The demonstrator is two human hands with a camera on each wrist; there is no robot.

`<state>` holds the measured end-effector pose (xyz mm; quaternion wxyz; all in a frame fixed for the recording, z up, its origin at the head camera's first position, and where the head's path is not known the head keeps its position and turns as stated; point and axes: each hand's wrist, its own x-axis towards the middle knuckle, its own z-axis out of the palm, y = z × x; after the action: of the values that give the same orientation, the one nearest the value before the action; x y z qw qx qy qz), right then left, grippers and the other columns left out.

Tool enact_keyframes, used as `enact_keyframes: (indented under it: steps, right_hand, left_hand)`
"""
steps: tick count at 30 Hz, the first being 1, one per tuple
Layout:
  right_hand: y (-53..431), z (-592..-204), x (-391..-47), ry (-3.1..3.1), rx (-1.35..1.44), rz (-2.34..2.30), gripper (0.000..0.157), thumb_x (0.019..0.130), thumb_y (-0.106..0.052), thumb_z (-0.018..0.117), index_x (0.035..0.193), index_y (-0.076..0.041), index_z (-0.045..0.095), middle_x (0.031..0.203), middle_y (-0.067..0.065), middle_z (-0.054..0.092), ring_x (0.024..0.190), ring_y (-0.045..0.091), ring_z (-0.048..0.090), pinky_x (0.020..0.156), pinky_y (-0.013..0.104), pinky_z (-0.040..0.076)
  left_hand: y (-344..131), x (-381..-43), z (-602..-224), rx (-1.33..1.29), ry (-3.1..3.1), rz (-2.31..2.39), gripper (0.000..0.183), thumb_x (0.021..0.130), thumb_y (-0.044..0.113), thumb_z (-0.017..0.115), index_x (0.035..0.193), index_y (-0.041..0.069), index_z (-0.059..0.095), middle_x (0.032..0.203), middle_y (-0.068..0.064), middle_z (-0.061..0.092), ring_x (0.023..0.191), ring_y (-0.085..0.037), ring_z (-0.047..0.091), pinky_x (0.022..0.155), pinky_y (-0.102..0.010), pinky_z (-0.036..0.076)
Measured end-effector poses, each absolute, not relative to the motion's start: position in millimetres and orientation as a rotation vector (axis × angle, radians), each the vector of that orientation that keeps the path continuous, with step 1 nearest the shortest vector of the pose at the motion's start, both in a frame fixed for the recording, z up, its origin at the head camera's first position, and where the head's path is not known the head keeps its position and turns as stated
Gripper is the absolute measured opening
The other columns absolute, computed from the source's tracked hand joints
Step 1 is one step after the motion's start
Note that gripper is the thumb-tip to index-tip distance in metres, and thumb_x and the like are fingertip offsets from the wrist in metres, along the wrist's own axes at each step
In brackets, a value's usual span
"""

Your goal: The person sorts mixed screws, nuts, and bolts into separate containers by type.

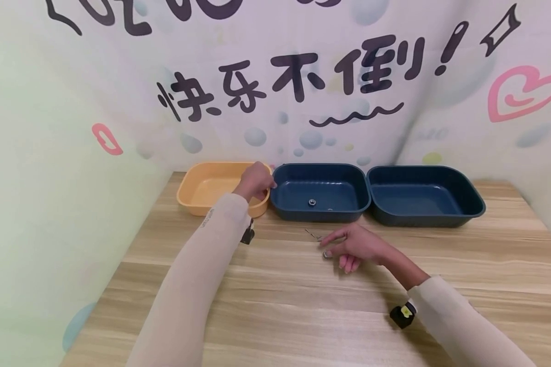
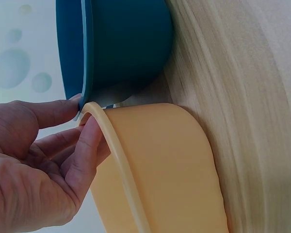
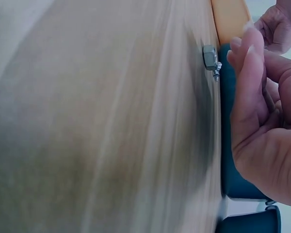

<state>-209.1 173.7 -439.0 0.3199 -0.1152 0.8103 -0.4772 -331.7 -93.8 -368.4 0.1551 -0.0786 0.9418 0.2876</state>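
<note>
My left hand (image 1: 257, 181) is at the meeting rims of the orange bin (image 1: 188, 196) and the middle blue bin (image 1: 321, 216). In the left wrist view its thumb presses the blue rim, while fingers curl inside the orange rim (image 2: 120, 158). Over the table, my right hand (image 1: 355, 243) reaches with index finger and thumb extended. A metal hex nut (image 3: 210, 57) stands on the table just off its fingertips, with small screws (image 1: 312, 235) beyond it. Another nut (image 1: 311, 202) lies inside the middle blue bin.
A second blue bin (image 1: 427, 220) stands at the right end of the row, against the middle one. Behind the bins hangs a printed cloth (image 1: 294, 137). The wood-grain table (image 1: 280, 316) extends toward me. Black wrist devices (image 1: 401, 315) sit under both sleeves.
</note>
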Motion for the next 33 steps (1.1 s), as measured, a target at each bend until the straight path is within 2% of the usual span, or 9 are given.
enact_keyframes:
  steps: [4, 9, 21, 33]
  right_hand:
    - [174.8, -441.5, -208.1, 2.102, -0.288, -1.268, 0.034, 0.087, -0.022, 0.073, 0.120, -0.014, 0.069, 0.058, 0.009, 0.065, 0.046, 0.013, 0.062, 0.043, 0.031, 0.053]
    - [176.3, -444.6, -207.9, 2.087, -0.264, -1.265, 0.034, 0.087, -0.023, 0.073, 0.120, -0.016, 0.069, 0.060, 0.010, 0.065, 0.046, 0.013, 0.062, 0.042, 0.030, 0.052]
    - [177.8, -454.5, -206.1, 2.069, -0.242, -1.276, 0.037, 0.085, -0.017, 0.074, 0.121, -0.012, 0.067, 0.055, 0.008, 0.062, 0.043, 0.015, 0.060, 0.042, 0.031, 0.053]
    - [175.9, -453.9, -204.8, 2.110, -0.234, -1.252, 0.031, 0.085, -0.015, 0.074, 0.115, -0.012, 0.069, 0.054, 0.007, 0.061, 0.041, 0.014, 0.058, 0.042, 0.031, 0.052]
  left_hand:
    - [-94.2, -330.2, -367.2, -0.222, 2.698, 0.820, 0.018, 0.089, 0.015, 0.069, 0.080, 0.000, 0.066, 0.074, -0.012, 0.066, 0.056, -0.021, 0.065, 0.057, -0.030, 0.058]
    - [-94.6, -328.8, -367.0, -0.207, 2.707, 0.805, 0.018, 0.089, 0.016, 0.070, 0.080, 0.001, 0.066, 0.074, -0.011, 0.065, 0.051, -0.018, 0.061, 0.053, -0.027, 0.056]
    - [-93.5, -329.1, -366.7, -0.195, 2.707, 0.791, 0.017, 0.089, 0.016, 0.070, 0.083, 0.000, 0.067, 0.083, -0.015, 0.069, 0.051, -0.018, 0.061, 0.051, -0.027, 0.055]
    - [-93.9, -329.2, -367.4, -0.208, 2.701, 0.819, 0.016, 0.089, 0.016, 0.070, 0.083, 0.001, 0.066, 0.092, -0.018, 0.071, 0.051, -0.018, 0.061, 0.051, -0.028, 0.056]
